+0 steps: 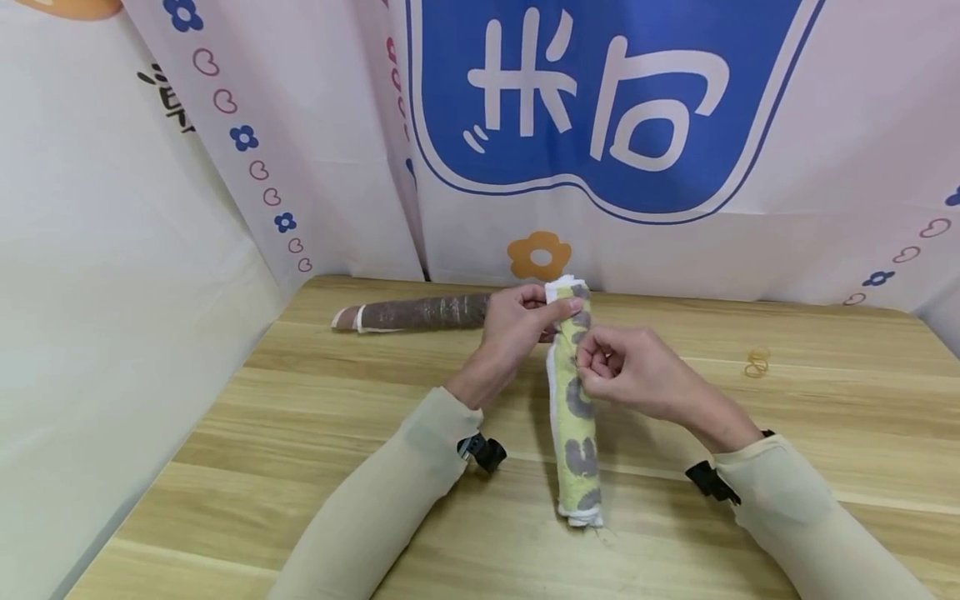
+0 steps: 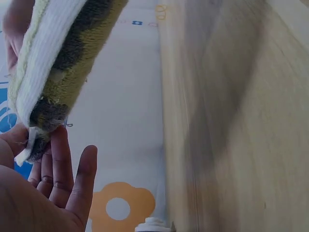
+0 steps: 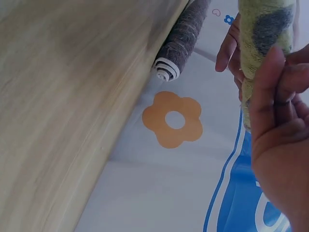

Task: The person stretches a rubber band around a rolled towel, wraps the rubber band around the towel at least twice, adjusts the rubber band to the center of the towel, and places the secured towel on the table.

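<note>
A rolled towel (image 1: 576,433), yellow with grey patches and white edges, stands out lengthwise in front of me. My left hand (image 1: 513,329) grips its far end, thumb on top and fingers beneath. In the left wrist view the towel (image 2: 72,63) narrows close to that end, above the spread outer fingers of the left hand (image 2: 58,179). My right hand (image 1: 637,371) has its fingers curled at the towel's right side, pinching what looks like a thin band drawn from the narrowed part. The fingertips mostly hide it.
A brown rolled towel (image 1: 420,314) with a pale edge lies at the table's back left, partly behind my left hand. Several thin yellowish rubber bands (image 1: 757,363) lie on the wooden table (image 1: 810,400) at right. A printed curtain (image 1: 465,242) hangs behind the back edge.
</note>
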{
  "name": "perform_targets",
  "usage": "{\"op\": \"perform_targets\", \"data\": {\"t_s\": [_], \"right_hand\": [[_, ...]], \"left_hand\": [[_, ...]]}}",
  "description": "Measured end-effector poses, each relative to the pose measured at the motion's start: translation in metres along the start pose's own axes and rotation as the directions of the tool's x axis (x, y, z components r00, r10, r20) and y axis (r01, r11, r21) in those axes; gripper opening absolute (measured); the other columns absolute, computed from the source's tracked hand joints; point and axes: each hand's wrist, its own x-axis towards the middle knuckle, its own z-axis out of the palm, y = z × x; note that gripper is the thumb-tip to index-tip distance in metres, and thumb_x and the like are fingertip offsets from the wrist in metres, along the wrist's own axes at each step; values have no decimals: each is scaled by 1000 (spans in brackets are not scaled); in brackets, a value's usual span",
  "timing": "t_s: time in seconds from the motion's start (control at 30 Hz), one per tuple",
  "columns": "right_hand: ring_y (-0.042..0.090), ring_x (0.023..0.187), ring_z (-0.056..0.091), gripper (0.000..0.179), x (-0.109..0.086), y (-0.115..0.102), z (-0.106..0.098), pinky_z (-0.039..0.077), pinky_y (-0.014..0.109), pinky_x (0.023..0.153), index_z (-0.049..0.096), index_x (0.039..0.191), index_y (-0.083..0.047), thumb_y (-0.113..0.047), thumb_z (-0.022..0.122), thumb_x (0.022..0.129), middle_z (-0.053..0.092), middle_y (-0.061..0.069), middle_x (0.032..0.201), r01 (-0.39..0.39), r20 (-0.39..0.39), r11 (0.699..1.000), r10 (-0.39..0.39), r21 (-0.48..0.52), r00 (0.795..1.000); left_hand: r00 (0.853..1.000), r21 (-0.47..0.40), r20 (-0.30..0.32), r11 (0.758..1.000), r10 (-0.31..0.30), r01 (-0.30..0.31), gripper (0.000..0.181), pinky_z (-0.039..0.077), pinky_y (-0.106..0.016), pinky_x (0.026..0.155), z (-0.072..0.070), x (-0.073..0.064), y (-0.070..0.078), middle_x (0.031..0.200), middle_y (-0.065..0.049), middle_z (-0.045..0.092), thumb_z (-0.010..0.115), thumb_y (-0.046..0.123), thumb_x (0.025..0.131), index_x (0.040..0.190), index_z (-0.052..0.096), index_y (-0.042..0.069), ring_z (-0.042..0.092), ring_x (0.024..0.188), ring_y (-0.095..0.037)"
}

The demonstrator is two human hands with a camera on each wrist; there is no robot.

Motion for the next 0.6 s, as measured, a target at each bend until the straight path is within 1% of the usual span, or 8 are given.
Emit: {"op": "perform_targets", "data": {"t_s": [0.13, 0.2, 0.27, 0.33, 0.4, 0.5, 0.6], "right_hand": [[8, 63, 50, 25, -2, 1, 1, 42, 22, 57, 64, 86, -15, 8, 72, 81, 50, -9, 70, 33, 80, 999, -36, 34, 996], [7, 62, 48, 26, -2, 1, 1, 40, 22, 56, 63, 85, -16, 8, 70, 80, 49, -11, 68, 51, 117, 998, -54, 32, 992], [6, 62, 48, 26, -2, 1, 0, 40, 22, 56, 62, 86, -17, 8, 70, 80, 49, -12, 69, 72, 126, 997, -73, 8, 989], [7, 63, 49, 26, -1, 1, -2, 41, 22, 57, 63, 87, -17, 7, 71, 81, 49, -12, 70, 88, 97, 995, -84, -36, 992], [7, 64, 50, 25, 0, 2, -3, 42, 23, 57, 63, 88, -17, 6, 71, 82, 51, -12, 71, 97, 33, 991, -95, -89, 995], [9, 63, 52, 25, 1, 5, -4, 45, 24, 55, 64, 88, -15, 7, 73, 82, 55, -9, 72, 101, -77, 986, -112, -135, 991], [10, 67, 57, 23, 2, 10, -3, 52, 26, 55, 65, 87, -13, 8, 73, 82, 59, -6, 77, 130, -155, 981, -152, -145, 976]], "left_hand": [[1000, -8, -17, 1000, 0, 0, 23, 60, -29, 67, -2, 2, -2, 85, -7, 75, 90, 24, 88, 89, 76, 6, 67, 70, -15], [1000, -20, -22, 1000, -5, 5, 23, 62, -33, 69, -4, 3, -2, 86, -8, 75, 89, 24, 89, 91, 75, 5, 67, 69, -15], [999, -35, -33, 999, -20, 19, 23, 63, -37, 72, -6, 5, -2, 87, -8, 76, 89, 24, 90, 93, 76, 5, 69, 69, -16], [999, -54, -45, 998, -27, 25, 24, 63, -38, 72, -8, 6, -1, 88, -9, 76, 89, 24, 90, 95, 76, 5, 70, 69, -17], [999, -64, -41, 997, -34, 31, 26, 63, -37, 70, -8, 7, 0, 87, -9, 76, 90, 25, 89, 96, 75, 4, 70, 67, -16], [1000, -78, -1, 997, -26, 25, 31, 63, -35, 70, -9, 7, 1, 90, -10, 76, 89, 29, 90, 101, 74, 5, 71, 69, -17], [998, -104, 65, 994, -12, 19, 34, 64, -37, 74, -9, 8, -1, 97, -10, 75, 85, 32, 94, 108, 72, 4, 72, 75, -18]]}}
